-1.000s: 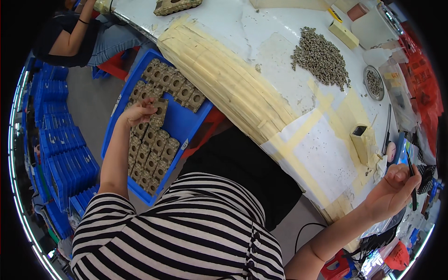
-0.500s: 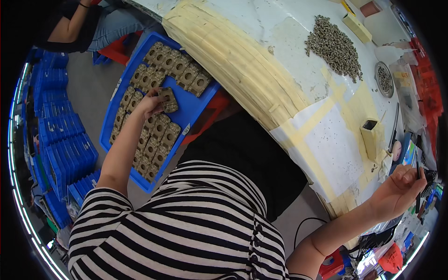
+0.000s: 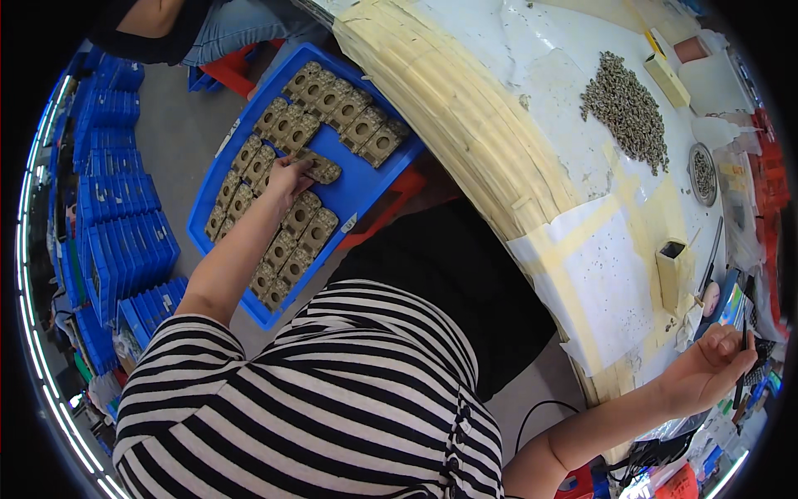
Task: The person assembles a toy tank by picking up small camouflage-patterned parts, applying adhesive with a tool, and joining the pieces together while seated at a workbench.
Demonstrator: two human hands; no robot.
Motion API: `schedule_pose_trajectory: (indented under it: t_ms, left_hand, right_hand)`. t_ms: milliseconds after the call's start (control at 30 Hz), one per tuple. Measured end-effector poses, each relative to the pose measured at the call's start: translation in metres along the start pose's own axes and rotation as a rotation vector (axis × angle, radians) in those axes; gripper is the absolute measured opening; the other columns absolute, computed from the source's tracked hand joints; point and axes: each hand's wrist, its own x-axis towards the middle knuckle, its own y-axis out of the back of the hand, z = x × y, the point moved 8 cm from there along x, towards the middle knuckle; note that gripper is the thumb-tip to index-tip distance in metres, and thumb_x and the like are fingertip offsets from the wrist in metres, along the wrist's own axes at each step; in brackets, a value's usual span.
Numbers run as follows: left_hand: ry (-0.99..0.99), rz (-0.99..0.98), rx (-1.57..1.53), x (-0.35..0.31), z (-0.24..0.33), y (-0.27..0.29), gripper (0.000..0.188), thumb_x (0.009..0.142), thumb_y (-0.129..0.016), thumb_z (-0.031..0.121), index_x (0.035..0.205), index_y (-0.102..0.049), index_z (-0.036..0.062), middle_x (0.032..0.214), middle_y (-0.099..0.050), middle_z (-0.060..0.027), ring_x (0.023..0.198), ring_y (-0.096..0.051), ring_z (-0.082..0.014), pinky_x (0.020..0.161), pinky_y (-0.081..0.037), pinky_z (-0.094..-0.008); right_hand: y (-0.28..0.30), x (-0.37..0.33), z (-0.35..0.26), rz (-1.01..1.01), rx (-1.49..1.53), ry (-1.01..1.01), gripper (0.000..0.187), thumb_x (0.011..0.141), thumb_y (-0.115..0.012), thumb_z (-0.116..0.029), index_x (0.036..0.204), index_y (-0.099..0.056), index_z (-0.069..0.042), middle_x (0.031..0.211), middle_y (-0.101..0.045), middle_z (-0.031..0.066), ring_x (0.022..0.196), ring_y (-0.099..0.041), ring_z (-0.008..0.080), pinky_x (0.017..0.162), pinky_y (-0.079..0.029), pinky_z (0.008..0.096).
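Observation:
My left hand (image 3: 287,180) pinches one end of a khaki camouflage-patterned housing piece (image 3: 322,170), tilted over the blue tray (image 3: 353,193). Whether the piece touches the tray I cannot tell. Rows of similar pieces (image 3: 363,127), each with a round hole, lie around it in the tray. Off to the right, past the table edge, my right hand (image 3: 711,370) is closed around a thin black tool (image 3: 739,387); its slim shape resembles tweezers, but its tip is hard to make out.
On the white table lie a heap of small metal parts (image 3: 628,112) and a round metal dish (image 3: 703,175) holding more. A taped paper sheet (image 3: 603,279) and a hollow rectangular block (image 3: 672,274) are nearer. Stacked blue trays (image 3: 125,208) stand left; another person (image 3: 233,33) sits at upper left.
The housing piece in my left hand has tipped flatter over the tray. The whole view has shifted a little. My right hand still holds the black tool.

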Motion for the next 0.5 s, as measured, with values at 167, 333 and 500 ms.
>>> schedule_pose_trajectory:
  t_ms: [167, 333, 500]
  left_hand:
    - [-0.054, 0.097, 0.009, 0.014, -0.019, 0.007, 0.049, 0.077, -0.070, 0.017, 0.115, -0.042, 0.0030, 0.086, -0.060, -0.0124, 0.059, -0.063, -0.0191, 0.052, -0.053, -0.0289]
    - [-0.572, 0.233, 0.857, -0.042, 0.036, -0.005, 0.052, 0.070, -0.074, 0.023, 0.113, -0.050, 0.0041, 0.092, -0.058, -0.0143, 0.073, -0.059, -0.0267, 0.064, -0.050, -0.0364]
    - [-1.245, -0.188, 1.258, -0.103, 0.076, -0.059, 0.075, 0.057, -0.078, 0.017, 0.124, -0.046, 0.0120, 0.109, -0.050, -0.0130, 0.106, -0.046, -0.0316, 0.091, -0.039, -0.0423]
  right_hand:
    - [0.000, -0.001, 0.003, -0.017, 0.041, -0.009, 0.029, 0.097, -0.046, -0.024, 0.103, -0.056, 0.003, 0.070, -0.047, 0.0021, 0.068, -0.040, 0.0131, 0.063, -0.033, 0.0264]
    - [-0.004, -0.002, 0.002, -0.015, 0.048, 0.004, 0.029, 0.097, -0.045, -0.023, 0.105, -0.055, 0.003, 0.070, -0.046, 0.0017, 0.068, -0.039, 0.0117, 0.063, -0.032, 0.0250]
    - [-0.003, -0.005, -0.001, 0.036, -0.005, 0.018, 0.030, 0.097, -0.045, -0.024, 0.106, -0.054, 0.003, 0.068, -0.044, 0.0009, 0.067, -0.037, 0.0102, 0.061, -0.031, 0.0240]
